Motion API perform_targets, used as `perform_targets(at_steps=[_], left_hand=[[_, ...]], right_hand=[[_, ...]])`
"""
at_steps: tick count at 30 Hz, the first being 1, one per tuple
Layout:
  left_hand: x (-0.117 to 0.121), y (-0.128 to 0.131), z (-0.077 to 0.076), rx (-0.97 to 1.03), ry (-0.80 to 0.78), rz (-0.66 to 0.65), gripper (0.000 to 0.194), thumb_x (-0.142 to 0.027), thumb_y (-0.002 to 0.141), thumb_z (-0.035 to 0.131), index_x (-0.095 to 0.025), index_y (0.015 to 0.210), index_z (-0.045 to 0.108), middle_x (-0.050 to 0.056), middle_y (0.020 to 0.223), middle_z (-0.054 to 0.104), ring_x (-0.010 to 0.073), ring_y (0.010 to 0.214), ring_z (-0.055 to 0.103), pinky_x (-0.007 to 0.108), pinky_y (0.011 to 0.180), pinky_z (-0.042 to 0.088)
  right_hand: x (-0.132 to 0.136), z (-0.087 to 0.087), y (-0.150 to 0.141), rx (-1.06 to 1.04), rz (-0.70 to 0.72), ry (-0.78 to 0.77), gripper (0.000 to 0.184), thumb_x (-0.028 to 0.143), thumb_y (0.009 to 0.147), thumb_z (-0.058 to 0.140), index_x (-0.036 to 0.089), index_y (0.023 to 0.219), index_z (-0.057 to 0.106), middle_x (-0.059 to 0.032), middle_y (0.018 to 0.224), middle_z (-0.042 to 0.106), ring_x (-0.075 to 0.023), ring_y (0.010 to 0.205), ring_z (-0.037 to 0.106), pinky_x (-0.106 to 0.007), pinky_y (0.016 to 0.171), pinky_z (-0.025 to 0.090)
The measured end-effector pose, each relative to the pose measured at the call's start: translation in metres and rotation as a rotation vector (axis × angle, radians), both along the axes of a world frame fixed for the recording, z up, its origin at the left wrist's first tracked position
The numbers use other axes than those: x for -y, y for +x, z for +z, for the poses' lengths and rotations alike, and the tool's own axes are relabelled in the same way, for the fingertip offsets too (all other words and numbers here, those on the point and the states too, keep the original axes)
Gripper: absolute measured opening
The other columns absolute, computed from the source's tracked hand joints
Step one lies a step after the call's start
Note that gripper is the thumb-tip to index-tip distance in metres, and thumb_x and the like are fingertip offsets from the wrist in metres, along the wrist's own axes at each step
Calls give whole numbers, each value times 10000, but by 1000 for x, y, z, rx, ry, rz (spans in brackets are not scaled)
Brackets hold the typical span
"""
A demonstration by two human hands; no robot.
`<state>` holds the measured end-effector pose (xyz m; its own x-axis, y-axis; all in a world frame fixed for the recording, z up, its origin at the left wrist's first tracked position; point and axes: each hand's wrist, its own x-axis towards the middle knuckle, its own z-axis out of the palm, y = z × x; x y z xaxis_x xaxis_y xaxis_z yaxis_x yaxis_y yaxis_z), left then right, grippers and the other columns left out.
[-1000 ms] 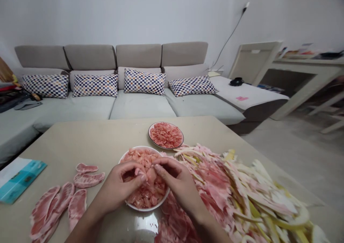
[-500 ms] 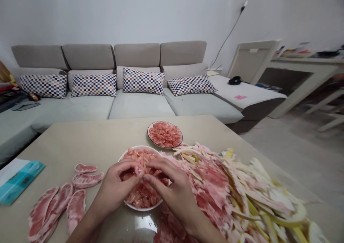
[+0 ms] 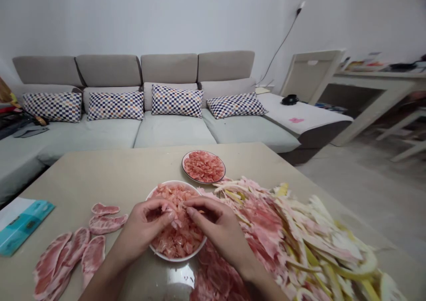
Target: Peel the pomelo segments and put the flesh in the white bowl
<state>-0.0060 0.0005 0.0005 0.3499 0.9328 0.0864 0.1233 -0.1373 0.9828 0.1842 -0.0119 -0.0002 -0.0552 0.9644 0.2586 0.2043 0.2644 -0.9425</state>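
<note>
Both hands hover over a white bowl [image 3: 156, 251] heaped with pink pomelo flesh. My left hand [image 3: 141, 229] and my right hand [image 3: 219, 230] pinch one small piece of pomelo flesh [image 3: 175, 215] between their fingertips above the bowl. Their fingers are curled and closed on it. A second plate of peeled pomelo flesh [image 3: 203, 166] stands just behind the bowl. Several unpeeled pink pomelo segments [image 3: 71, 254] lie on the table to the left of my left arm.
A big heap of pink membranes and yellow-white pomelo peel [image 3: 299, 239] covers the table's right side. A teal packet [image 3: 20, 223] lies at the left edge of the beige table [image 3: 109, 176]. Behind stands a grey sofa [image 3: 166, 128] with checkered cushions.
The hands stay over the bowl and keep working the small piece; the fingertips have shifted slightly. The view has drifted a little.
</note>
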Motion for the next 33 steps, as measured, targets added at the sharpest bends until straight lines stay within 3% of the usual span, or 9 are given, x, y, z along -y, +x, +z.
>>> perform_targets(at_steps=[7, 11, 15, 22, 33], left_hand=[[-4, -5, -3, 44, -40, -9, 142, -299, 857, 647, -175, 813, 702, 8, 784, 658, 159, 776, 590, 227, 731, 426], [-7, -9, -6, 80, -78, -24, 130, -289, 856, 647, -169, 830, 688, 7, 776, 650, 155, 761, 577, 226, 716, 424], [-6, -6, -4, 69, -87, -65, 134, -297, 860, 640, -173, 832, 683, 4, 781, 637, 158, 783, 581, 226, 731, 424], [-4, 0, 1, -18, -65, -61, 182, -358, 867, 619, -180, 870, 660, 20, 880, 626, 176, 865, 564, 243, 787, 425], [-1, 2, -1, -80, -19, -69, 227, -367, 834, 644, -167, 737, 599, -7, 718, 582, 149, 706, 533, 238, 676, 416]], right_hand=[[-4, -3, 6, 51, -14, 6, 146, 227, 843, 617, 209, 899, 751, -51, 940, 752, -202, 864, 690, -330, 804, 546], [-7, 0, 11, 121, 116, 11, 192, 217, 845, 622, 227, 992, 745, -59, 1118, 721, -226, 1072, 640, -381, 964, 486], [-4, -2, 5, 14, 170, -72, 299, 281, 848, 663, 252, 1145, 683, -43, 1181, 697, -201, 1094, 633, -354, 977, 482], [-2, -6, -3, -54, 94, -3, 43, 210, 812, 703, 229, 840, 729, 16, 857, 737, -142, 828, 663, -247, 793, 513], [-3, -6, -4, -130, 111, -67, 64, 236, 810, 669, 187, 789, 705, -17, 814, 712, -169, 786, 640, -271, 743, 483]])
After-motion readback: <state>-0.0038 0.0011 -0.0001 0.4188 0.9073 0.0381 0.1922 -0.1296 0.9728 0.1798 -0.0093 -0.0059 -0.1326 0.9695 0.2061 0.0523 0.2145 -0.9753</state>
